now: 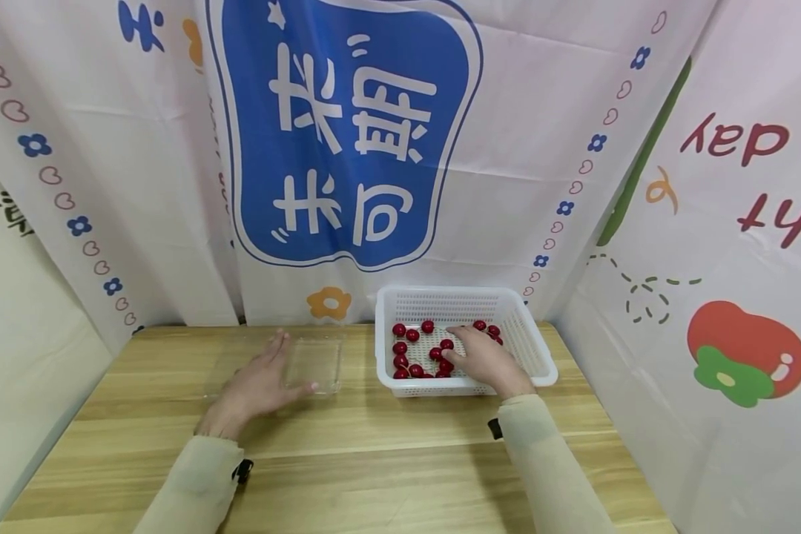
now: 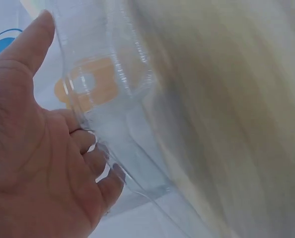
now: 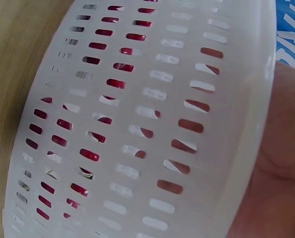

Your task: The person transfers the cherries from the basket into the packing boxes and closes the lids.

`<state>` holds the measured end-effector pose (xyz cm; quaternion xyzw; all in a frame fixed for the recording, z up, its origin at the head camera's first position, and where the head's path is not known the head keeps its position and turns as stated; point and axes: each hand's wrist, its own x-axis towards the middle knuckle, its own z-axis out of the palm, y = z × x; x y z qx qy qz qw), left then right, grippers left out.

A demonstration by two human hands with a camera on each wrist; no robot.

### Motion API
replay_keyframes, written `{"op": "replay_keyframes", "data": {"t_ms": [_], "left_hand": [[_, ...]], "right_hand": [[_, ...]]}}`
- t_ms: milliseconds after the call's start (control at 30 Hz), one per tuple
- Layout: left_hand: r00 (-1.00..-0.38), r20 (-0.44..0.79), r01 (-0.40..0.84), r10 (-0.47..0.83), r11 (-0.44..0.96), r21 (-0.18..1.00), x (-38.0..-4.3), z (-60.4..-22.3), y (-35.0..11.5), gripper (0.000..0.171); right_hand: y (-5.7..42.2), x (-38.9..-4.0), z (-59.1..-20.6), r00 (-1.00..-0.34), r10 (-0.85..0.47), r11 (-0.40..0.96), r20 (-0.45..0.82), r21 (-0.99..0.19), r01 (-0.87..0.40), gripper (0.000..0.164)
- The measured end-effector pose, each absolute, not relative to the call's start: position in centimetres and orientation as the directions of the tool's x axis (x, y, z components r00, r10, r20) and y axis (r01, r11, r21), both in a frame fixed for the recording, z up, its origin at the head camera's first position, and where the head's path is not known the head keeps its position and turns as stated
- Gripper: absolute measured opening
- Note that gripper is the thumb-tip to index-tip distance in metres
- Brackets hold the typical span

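Observation:
A clear plastic box (image 1: 317, 363) sits on the left of the wooden table. My left hand (image 1: 256, 382) lies over its left part, thumb spread away from the fingers. In the left wrist view, the left hand's fingers (image 2: 90, 156) are at the edge of the transparent box (image 2: 137, 148), bent only slightly. My right hand (image 1: 487, 362) reaches into a white perforated basket (image 1: 544, 367), thumb and fingers apart above several red cherries (image 1: 400, 348). The basket's slotted wall (image 3: 137, 94) hides most of the right hand (image 3: 281, 163) in the right wrist view.
Behind the table (image 1: 347, 475) hangs a white printed cloth (image 1: 521, 96) with a blue panel, close to the basket's back. Another printed cloth (image 1: 641, 386) stands along the right side. Bare wood lies in front of the box and basket.

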<state>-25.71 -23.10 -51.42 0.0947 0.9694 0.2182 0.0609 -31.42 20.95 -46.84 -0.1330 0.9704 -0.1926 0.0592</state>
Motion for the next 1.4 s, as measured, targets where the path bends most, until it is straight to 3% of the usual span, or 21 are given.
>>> {"op": "replay_keyframes", "data": {"t_ms": [167, 500, 767, 1100, 1400], "left_hand": [[-0.964, -0.108, 0.169, 0.242, 0.876, 0.452, -25.9, -50.9, -22.8, 0.126], [-0.965, -0.152, 0.098, 0.214, 0.832, 0.546, -25.6, -50.9, -22.0, 0.126], [-0.967, -0.156, 0.087, 0.200, 0.840, 0.535, -24.7, -51.0, -21.6, 0.130], [-0.971, -0.117, 0.124, 0.207, 0.861, 0.493, -24.2, -51.3, -21.6, 0.133], [-0.969, -0.150, 0.086, 0.196, 0.837, 0.541, -24.6, -51.6, -21.6, 0.139]], "right_hand": [[20.6, -31.6, -46.9, -0.948, -0.306, 0.884, -0.083, -0.394, -0.250, 0.054], [20.0, -32.4, -47.0, -0.942, -0.313, 0.885, -0.122, -0.398, -0.242, 0.020], [20.0, -32.8, -47.6, -0.941, -0.285, 0.894, -0.183, -0.404, -0.192, 0.025], [19.7, -32.9, -47.8, -0.938, -0.278, 0.902, -0.208, -0.393, -0.181, 0.018], [19.6, -33.5, -48.6, -0.926, -0.293, 0.901, -0.240, -0.392, -0.183, 0.013]]}}
